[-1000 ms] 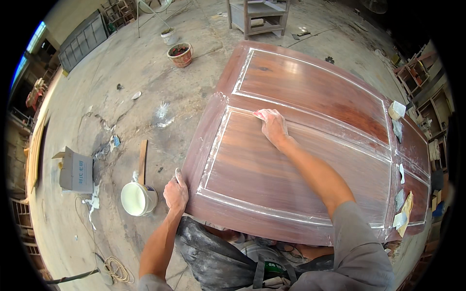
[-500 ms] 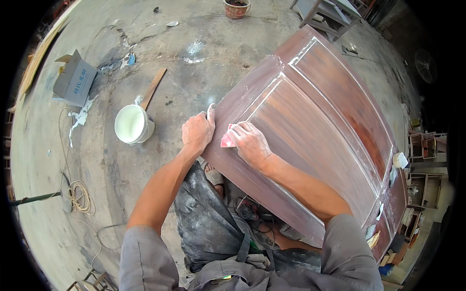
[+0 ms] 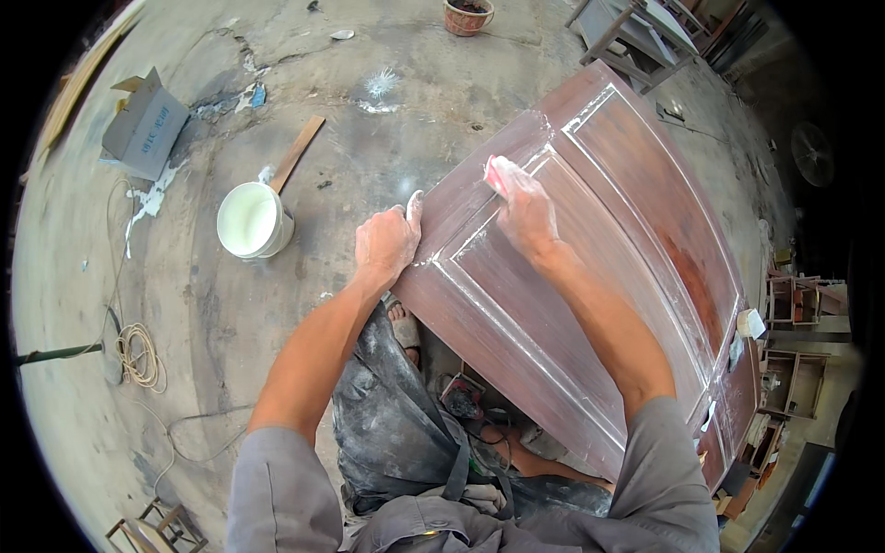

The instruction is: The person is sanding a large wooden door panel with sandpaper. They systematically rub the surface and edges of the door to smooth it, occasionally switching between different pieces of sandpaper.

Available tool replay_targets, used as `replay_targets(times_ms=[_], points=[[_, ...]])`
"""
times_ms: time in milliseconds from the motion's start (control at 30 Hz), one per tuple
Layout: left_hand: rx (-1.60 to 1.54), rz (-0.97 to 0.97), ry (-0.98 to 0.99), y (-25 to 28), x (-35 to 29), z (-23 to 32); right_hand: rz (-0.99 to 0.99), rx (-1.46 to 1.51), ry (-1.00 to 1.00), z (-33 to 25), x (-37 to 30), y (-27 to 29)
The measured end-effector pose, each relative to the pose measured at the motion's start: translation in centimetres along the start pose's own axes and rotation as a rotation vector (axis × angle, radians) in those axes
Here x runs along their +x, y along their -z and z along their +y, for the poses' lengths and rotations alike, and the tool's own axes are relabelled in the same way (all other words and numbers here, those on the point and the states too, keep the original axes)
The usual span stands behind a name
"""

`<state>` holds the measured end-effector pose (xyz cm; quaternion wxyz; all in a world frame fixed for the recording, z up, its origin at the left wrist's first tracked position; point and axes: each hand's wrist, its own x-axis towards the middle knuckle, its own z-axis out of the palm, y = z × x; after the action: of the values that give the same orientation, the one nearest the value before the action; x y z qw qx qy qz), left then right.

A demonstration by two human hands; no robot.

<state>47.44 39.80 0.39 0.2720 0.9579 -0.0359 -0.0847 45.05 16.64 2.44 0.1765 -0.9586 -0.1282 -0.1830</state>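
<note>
A stained, cracked concrete floor [image 3: 304, 55] is spreading around a reddish-brown wooden panel [image 3: 608, 249], whose streaky grain is showing between white-dusted, grooved mouldings. The right hand [image 3: 527, 207] is pinching a pink pad [image 3: 495, 173] at the panel's left border, its forearm [image 3: 599, 318] covering part of the wood. The left hand [image 3: 387, 238] is bracing at the panel's left edge, thumb uppermost; its fingers are partly hidden, so I cannot tell its grip. Left of the panel, a round white bucket [image 3: 282, 235] is standing beside a flat wooden strip [image 3: 300, 155]; farther left, a cardboard box [image 3: 152, 129] is bearing blue printing.
</note>
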Motion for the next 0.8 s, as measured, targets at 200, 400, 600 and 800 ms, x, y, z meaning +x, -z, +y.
replay_targets(times_ms=[200, 400, 600, 800], points=[[-0.005, -0.011, 0.052, 0.1, 0.0, -0.1, -0.085, -0.094, 0.022, 2.2, -0.5, -3.1], [-0.032, -0.045, 0.035, 0.1, -0.3, -0.2, -0.307, -0.027, -0.397, 3.9, 5.5, -1.5], [-0.028, -0.023, 0.017, 0.2, 0.0, -0.2, -0.068, -0.032, -0.116, 6.3, 3.1, -3.5], [-0.035, -0.028, 0.013, -0.5, -0.1, 0.0, -0.123, -0.15, -0.181, 9.4, 5.7, -5.2]])
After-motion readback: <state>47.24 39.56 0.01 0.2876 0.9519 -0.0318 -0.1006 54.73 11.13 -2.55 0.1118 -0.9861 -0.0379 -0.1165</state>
